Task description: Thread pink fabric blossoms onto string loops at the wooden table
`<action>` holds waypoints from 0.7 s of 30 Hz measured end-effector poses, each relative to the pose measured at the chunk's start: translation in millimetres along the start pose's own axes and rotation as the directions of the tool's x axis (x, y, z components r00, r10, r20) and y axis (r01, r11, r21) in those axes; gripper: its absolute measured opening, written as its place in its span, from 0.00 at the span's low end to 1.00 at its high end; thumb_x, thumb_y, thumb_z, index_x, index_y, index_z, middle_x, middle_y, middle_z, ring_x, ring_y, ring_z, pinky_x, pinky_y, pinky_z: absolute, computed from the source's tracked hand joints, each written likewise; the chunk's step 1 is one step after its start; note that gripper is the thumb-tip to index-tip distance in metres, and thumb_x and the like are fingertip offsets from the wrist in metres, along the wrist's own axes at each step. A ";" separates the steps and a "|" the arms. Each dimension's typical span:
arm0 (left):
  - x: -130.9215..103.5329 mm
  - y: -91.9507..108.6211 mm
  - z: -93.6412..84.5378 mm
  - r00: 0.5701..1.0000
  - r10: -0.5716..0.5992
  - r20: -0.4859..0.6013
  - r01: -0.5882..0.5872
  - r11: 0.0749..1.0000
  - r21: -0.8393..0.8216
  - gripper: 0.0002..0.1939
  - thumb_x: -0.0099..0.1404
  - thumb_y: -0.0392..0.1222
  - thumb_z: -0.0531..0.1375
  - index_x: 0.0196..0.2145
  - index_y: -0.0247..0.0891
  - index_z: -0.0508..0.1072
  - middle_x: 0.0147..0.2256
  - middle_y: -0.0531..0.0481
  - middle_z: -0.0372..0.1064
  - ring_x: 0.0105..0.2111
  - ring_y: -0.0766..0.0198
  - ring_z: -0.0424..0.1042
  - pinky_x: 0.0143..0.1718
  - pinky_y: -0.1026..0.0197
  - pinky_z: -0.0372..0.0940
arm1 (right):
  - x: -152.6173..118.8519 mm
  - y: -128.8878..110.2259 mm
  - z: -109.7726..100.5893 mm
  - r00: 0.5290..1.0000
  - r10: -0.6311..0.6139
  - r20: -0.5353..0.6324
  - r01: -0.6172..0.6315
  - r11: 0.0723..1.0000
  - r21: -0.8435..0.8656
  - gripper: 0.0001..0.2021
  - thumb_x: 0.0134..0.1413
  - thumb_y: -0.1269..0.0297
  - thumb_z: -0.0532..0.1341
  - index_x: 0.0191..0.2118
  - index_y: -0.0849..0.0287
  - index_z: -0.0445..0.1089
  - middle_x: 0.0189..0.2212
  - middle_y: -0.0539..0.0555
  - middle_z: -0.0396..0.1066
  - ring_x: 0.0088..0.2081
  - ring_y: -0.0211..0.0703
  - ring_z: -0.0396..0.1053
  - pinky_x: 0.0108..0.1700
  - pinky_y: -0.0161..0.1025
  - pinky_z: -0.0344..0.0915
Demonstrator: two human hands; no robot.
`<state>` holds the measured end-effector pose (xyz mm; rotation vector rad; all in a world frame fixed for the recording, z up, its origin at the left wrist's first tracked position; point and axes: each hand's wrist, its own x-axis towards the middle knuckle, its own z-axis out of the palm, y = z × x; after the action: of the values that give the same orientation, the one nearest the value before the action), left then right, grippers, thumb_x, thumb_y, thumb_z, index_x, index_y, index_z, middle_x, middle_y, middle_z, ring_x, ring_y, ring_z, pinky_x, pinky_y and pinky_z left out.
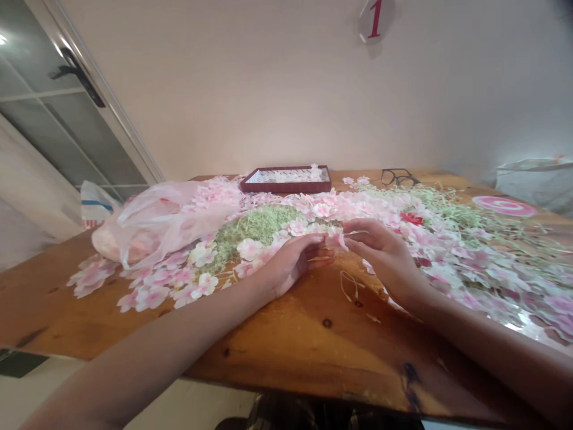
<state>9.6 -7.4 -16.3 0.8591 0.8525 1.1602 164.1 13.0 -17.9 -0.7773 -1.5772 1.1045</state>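
A pale pink artificial flower [335,240] is between my two hands, above the near edge of the flower pile. My left hand [290,263] pinches its left side with thumb and fingertips. At its right side are the thumb and bent fingers of my right hand [380,251], also closed on it. Many loose pink and white artificial flowers [452,269] spread around both hands. A mound of fine green artificial grass [259,230] lies just beyond my left hand. On the bare wood in front of my hands is a small loop of thin pale stems [351,285].
A clear plastic bag [152,221] of flowers lies at left. At the back of the wooden table [290,346] are a dark-rimmed tray [286,186] and eyeglasses [398,178]. Green stems [483,221] and a pink round disc [504,206] lie at right, a white sack [532,185] behind.
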 end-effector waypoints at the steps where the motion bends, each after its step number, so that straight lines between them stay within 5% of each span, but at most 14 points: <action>1: 0.1 0.1 -0.6 1.000 -0.001 -0.003 0.001 1.000 0.022 0.04 0.52 0.36 0.56 0.29 0.36 0.70 0.28 0.53 0.68 0.30 0.70 0.67 0.39 0.62 0.60 | 0.0 -0.2 0.1 1.000 0.013 -0.001 -0.013 1.000 -0.003 0.10 0.44 0.64 0.61 0.35 0.58 0.63 0.34 0.52 0.66 0.35 0.37 0.66 0.38 0.35 0.63; 10: -2.0 0.9 -0.2 0.990 0.141 0.030 -0.142 0.917 0.372 0.12 0.48 0.42 0.60 0.32 0.36 0.70 0.32 0.50 0.67 0.31 0.69 0.66 0.36 0.64 0.59 | -1.5 2.2 -1.7 0.995 0.095 0.037 -0.095 0.995 -0.020 0.11 0.44 0.63 0.59 0.37 0.57 0.63 0.33 0.52 0.68 0.34 0.38 0.67 0.34 0.36 0.64; 17: -5.2 3.5 -0.9 0.927 0.365 0.090 -0.320 0.638 0.700 0.10 0.52 0.46 0.56 0.30 0.37 0.69 0.32 0.51 0.67 0.34 0.67 0.65 0.37 0.63 0.58 | -0.9 1.1 -0.7 0.994 0.095 0.058 -0.092 0.995 -0.047 0.12 0.43 0.63 0.59 0.38 0.57 0.64 0.36 0.52 0.67 0.35 0.40 0.67 0.33 0.36 0.64; 21: -6.3 4.1 -2.2 0.918 0.385 0.097 -0.321 0.576 0.752 0.11 0.54 0.46 0.54 0.31 0.37 0.68 0.32 0.50 0.67 0.34 0.66 0.65 0.37 0.63 0.58 | 8.0 7.2 -9.7 0.997 0.053 0.063 -0.042 0.987 -0.158 0.12 0.42 0.60 0.60 0.35 0.58 0.65 0.36 0.53 0.67 0.36 0.41 0.67 0.35 0.37 0.64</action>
<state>4.8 -12.6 -12.8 1.7652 1.3127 1.1766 170.9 25.4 -21.0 -0.8947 -1.7253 1.0592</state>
